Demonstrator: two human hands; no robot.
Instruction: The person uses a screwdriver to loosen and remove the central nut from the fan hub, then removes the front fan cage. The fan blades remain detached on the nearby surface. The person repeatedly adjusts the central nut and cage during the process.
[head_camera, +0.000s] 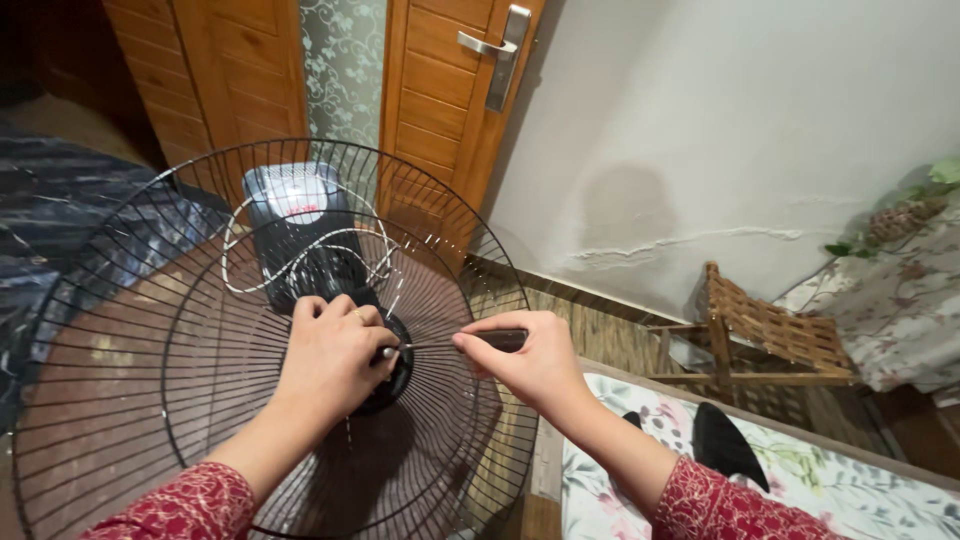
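Note:
A round black wire fan guard fills the left half of the head view, tilted toward me, with the fan's motor housing behind it. My left hand is closed over the black hub at the guard's centre. My right hand grips the dark handle of a screwdriver, whose thin shaft points left to the hub, right beside my left hand's fingers.
A wooden door with a metal lever handle stands behind the fan. A small wooden stool sits by the white wall at right. A floral bedsheet lies at the lower right with a dark blade-shaped piece on it.

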